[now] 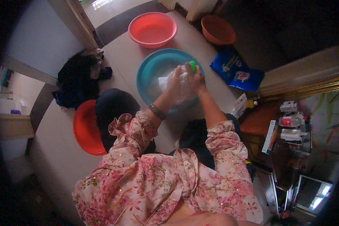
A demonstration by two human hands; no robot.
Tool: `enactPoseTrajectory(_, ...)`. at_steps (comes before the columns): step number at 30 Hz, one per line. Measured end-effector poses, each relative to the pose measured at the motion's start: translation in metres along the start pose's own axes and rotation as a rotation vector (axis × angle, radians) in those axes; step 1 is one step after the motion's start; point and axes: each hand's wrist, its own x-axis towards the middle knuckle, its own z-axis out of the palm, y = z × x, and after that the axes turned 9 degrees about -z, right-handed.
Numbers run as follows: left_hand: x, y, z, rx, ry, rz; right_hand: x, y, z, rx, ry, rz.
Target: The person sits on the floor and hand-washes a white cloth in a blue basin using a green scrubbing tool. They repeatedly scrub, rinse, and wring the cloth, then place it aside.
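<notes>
Before me a round teal plastic basin [147, 60] stands on the floor, with a wet white cloth [164, 82] over it. My left hand [174, 84], with a dark bangle at the wrist, grips the cloth. Beside it, my right hand [197, 80] is curled around a small bright green object [192, 66], pressed near the cloth. Fingers hide most of that object, so its kind is unclear. Part of the cloth lies between the two hands.
A pink basin [152, 31] stands beyond the teal one, an orange basin [218, 29] to its right. Dark clothes [76, 80] lie heaped at left, near a red basin [87, 128]. A blue plastic bag [237, 70] lies at right, before a wooden cabinet [252, 120] with bottles.
</notes>
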Motion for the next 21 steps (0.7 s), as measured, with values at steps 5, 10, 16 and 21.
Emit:
enactPoseTrajectory(5, 0.012, -0.004, -0.024, 0.108, -0.196, 0.260, -0.017, -0.022, 0.003, -0.207, 0.102, -0.545)
enactPoseTrajectory(10, 0.010, -0.017, -0.021, 0.430, -0.024, -0.051, 0.005, -0.001, -0.015, -0.041, -0.007, 0.301)
enactPoseTrajectory(16, -0.006, 0.009, 0.003, -0.152, -0.219, -0.338, 0.025, 0.028, -0.026, 0.604, 0.079, 0.426)
enactPoseTrajectory(21, -0.012, 0.022, 0.011, -0.308, -0.224, -0.195, 0.024, 0.009, -0.046, 0.528, 0.148, 0.268)
